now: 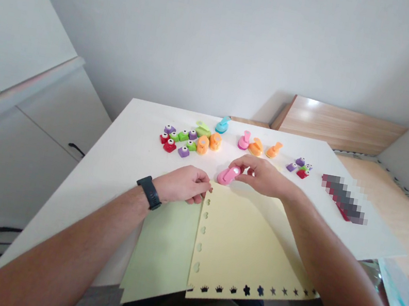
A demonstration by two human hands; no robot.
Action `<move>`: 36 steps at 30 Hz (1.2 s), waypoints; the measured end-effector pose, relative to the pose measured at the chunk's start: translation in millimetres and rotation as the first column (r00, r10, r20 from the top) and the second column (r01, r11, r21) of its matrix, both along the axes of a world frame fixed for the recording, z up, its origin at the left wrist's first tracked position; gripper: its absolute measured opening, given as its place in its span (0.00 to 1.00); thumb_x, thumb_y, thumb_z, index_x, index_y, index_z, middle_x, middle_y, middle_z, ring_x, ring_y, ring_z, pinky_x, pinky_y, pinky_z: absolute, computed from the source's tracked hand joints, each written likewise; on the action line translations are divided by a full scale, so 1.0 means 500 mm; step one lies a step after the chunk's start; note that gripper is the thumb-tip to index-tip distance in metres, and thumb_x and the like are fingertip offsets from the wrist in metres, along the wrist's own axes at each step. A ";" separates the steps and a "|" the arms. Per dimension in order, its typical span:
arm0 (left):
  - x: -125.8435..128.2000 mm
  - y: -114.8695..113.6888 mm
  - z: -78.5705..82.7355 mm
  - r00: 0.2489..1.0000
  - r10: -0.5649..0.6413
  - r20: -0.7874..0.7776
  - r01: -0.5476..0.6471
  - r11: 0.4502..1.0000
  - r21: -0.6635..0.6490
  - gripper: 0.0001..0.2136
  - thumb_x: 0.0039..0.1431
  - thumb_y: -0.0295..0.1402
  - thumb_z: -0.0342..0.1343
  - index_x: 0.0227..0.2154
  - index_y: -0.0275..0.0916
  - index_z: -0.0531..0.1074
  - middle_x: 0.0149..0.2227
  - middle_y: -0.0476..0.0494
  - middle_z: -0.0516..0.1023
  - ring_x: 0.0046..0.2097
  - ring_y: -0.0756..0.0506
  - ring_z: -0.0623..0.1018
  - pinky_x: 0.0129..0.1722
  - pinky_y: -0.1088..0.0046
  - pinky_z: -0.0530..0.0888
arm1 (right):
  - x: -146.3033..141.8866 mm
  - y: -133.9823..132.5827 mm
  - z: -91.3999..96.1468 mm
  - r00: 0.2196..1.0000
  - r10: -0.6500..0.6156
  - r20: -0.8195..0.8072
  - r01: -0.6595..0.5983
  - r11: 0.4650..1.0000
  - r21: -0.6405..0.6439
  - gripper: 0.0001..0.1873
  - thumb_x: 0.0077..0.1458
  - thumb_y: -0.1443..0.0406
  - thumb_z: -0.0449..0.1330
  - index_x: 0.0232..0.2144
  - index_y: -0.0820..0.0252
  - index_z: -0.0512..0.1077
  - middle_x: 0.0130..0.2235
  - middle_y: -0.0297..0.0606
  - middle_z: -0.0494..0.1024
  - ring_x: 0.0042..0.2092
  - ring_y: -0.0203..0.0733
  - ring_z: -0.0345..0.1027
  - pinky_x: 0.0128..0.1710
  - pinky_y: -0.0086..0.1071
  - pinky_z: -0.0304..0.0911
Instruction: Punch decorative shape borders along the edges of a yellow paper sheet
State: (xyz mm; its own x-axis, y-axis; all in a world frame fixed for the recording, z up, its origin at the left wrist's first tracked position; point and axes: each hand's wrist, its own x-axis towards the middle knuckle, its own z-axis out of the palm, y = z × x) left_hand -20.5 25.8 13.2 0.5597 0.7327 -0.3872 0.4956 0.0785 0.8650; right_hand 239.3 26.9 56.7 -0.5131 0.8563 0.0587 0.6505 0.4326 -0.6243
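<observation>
We have the pink craft punch (227, 175) in the right hand (261, 176), with its fingers (249, 167) curled closed around the punch's body. The punch sits between the two hands, just beyond the fingers of the left hand (182, 184) and just past the top edge of the pale yellow sheet (239, 247), not on the paper. Those left fingers (202, 186) curl in at the sheet's top corner, touching it, though we cannot tell whether they pinch the paper or only press on it.

Below the left fingers, a row of heart-shaped holes (202, 230) runs down the sheet's edge, and far below the right fingers, crowns and stars (246, 289) line its lower edge. A pale green sheet (160, 250) lies under it, showing below the left wrist.

Beyond the fingers, more craft punches (202, 145) in several colours stand on the white surface (127, 145). Pinning the corner seems sound to us, since it steadies the sheet, and a firm, square hold gives us good control of the punch.
</observation>
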 end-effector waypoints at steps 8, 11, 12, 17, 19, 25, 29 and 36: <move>-0.002 0.004 -0.012 1.000 0.007 0.001 -0.007 1.000 0.002 0.15 0.57 0.45 0.58 0.36 0.38 0.77 0.31 0.44 0.80 0.32 0.46 0.81 0.29 0.73 0.77 | 0.010 -0.004 -0.004 1.000 -0.003 -0.026 0.002 1.000 -0.009 0.12 0.58 0.64 0.63 0.46 0.54 0.77 0.46 0.36 0.81 0.43 0.40 0.73 0.42 0.34 0.67; -0.002 0.005 -0.013 1.000 -0.003 -0.004 0.003 1.000 0.008 0.14 0.58 0.44 0.57 0.36 0.37 0.77 0.31 0.44 0.80 0.33 0.46 0.81 0.29 0.73 0.77 | 0.011 -0.004 -0.006 1.000 -0.001 -0.025 0.001 1.000 -0.009 0.13 0.59 0.64 0.62 0.46 0.53 0.77 0.47 0.37 0.81 0.43 0.40 0.73 0.42 0.34 0.67; -0.002 0.006 -0.013 1.000 -0.005 -0.005 0.005 1.000 0.009 0.14 0.58 0.44 0.57 0.36 0.37 0.77 0.31 0.44 0.80 0.33 0.46 0.81 0.29 0.73 0.77 | 0.011 -0.003 -0.006 1.000 0.000 -0.023 -0.001 1.000 -0.007 0.13 0.59 0.64 0.62 0.47 0.53 0.77 0.47 0.37 0.81 0.43 0.40 0.73 0.42 0.34 0.67; -0.002 0.004 -0.012 1.000 0.001 -0.006 -0.001 1.000 0.001 0.13 0.59 0.43 0.57 0.37 0.37 0.77 0.31 0.44 0.80 0.33 0.46 0.81 0.29 0.73 0.77 | 0.009 -0.004 -0.005 1.000 0.007 -0.020 -0.008 1.000 -0.007 0.13 0.59 0.65 0.62 0.46 0.53 0.77 0.47 0.37 0.81 0.43 0.40 0.72 0.42 0.34 0.67; -0.001 0.003 -0.009 1.000 0.005 -0.006 -0.005 1.000 -0.002 0.13 0.58 0.42 0.57 0.37 0.37 0.76 0.31 0.44 0.80 0.33 0.46 0.81 0.29 0.73 0.77 | 0.008 -0.004 -0.003 1.000 0.008 -0.021 -0.009 1.000 -0.011 0.13 0.59 0.65 0.62 0.46 0.53 0.77 0.47 0.36 0.81 0.43 0.40 0.72 0.42 0.34 0.67; -0.001 0.001 -0.006 1.000 0.008 -0.008 -0.008 1.000 0.000 0.13 0.58 0.42 0.57 0.36 0.37 0.77 0.31 0.44 0.80 0.33 0.45 0.82 0.29 0.72 0.78 | 0.007 -0.004 0.001 0.999 0.014 -0.028 -0.015 1.000 -0.012 0.13 0.59 0.64 0.62 0.47 0.54 0.77 0.47 0.36 0.81 0.43 0.40 0.72 0.42 0.35 0.67; -0.001 0.003 -0.011 1.000 -0.001 -0.011 0.001 1.000 0.007 0.14 0.60 0.42 0.55 0.37 0.36 0.77 0.32 0.43 0.80 0.34 0.45 0.82 0.30 0.73 0.78 | 0.011 0.000 -0.003 1.000 0.021 -0.022 -0.021 1.000 -0.007 0.13 0.59 0.64 0.62 0.47 0.54 0.77 0.47 0.37 0.81 0.43 0.41 0.72 0.42 0.35 0.67; -0.002 0.004 -0.017 1.000 -0.004 -0.013 0.004 1.000 0.016 0.14 0.61 0.42 0.55 0.38 0.36 0.77 0.32 0.42 0.80 0.33 0.45 0.82 0.29 0.74 0.78 | 0.013 0.001 -0.005 0.999 0.025 -0.022 -0.025 1.000 -0.014 0.13 0.59 0.64 0.62 0.47 0.54 0.77 0.47 0.37 0.81 0.43 0.40 0.72 0.42 0.35 0.67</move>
State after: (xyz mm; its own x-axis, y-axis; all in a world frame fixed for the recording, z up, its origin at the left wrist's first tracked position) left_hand -21.3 28.0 4.8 0.5575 0.7367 -0.3827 0.5070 0.0629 0.8596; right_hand 245.6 27.3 54.1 -0.5330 0.8441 0.0582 0.6256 0.4394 -0.6447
